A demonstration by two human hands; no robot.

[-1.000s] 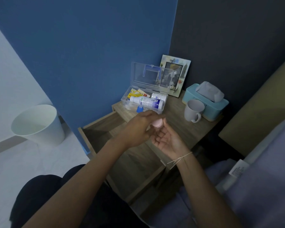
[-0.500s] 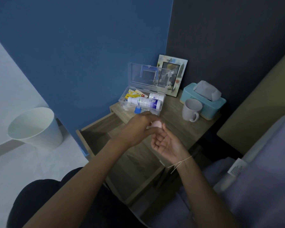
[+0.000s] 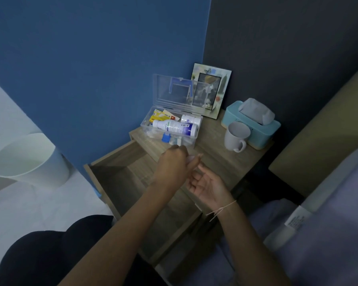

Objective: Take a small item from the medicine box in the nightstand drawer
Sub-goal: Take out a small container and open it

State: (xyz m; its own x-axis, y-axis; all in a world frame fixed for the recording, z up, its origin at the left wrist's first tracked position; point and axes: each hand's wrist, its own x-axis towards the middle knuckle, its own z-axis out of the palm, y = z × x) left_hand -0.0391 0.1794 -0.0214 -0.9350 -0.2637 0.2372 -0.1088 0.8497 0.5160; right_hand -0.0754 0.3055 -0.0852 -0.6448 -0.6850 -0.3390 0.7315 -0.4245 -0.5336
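Observation:
The clear plastic medicine box [image 3: 175, 98] stands on the nightstand top with its lid up. Inside lie a white bottle [image 3: 174, 126], a smaller white container and yellow packets. Below it the wooden drawer [image 3: 120, 178] is pulled out. My left hand [image 3: 173, 167] hovers over the drawer's right side, fingers curled around a small pale pink item [image 3: 193, 157] that only just shows at the fingertips. Right beside it my right hand [image 3: 208, 185] is palm up with fingers loosely spread and nothing in it.
A white mug [image 3: 236, 136], a teal tissue box [image 3: 252, 122] and a picture frame [image 3: 212, 89] stand on the nightstand [image 3: 219, 162]. A white waste bin [image 3: 29, 159] is on the floor at left. Bedding [image 3: 329, 234] lies at right. My knee is at the bottom left.
My left hand has turned and lifted slightly from my right palm toward the box, so the pale item is now mostly hidden. The right hand stays palm up.

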